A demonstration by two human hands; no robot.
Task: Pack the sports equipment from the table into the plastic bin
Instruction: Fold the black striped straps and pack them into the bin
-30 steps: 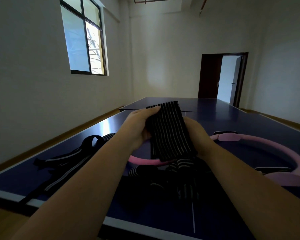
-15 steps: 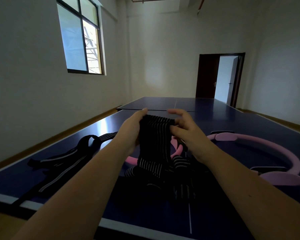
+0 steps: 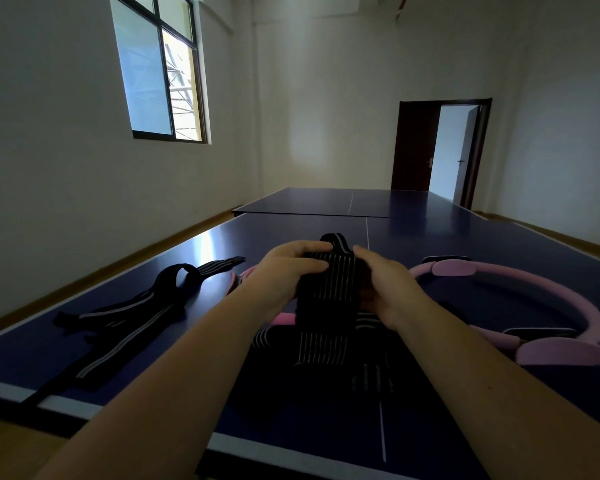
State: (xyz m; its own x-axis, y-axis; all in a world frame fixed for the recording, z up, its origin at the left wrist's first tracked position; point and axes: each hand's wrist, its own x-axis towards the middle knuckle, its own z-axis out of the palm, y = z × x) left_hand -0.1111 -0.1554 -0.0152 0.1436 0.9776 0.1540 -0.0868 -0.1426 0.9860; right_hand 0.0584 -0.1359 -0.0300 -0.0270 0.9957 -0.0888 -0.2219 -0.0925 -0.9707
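L hand & R hand grip striped wrap btwn them, fingers curled; its length trails down toward person.

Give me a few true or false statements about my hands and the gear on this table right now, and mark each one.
1. Both the left hand and the right hand grip the black striped wrap. True.
2. The plastic bin stands on the table beside the hands. False: no bin shows in this view.
3. A pink ring lies on the table to the right of the hands. True.
4. The loose black straps are draped over that pink ring. False: they lie on the table to the left of the hands, apart from it.
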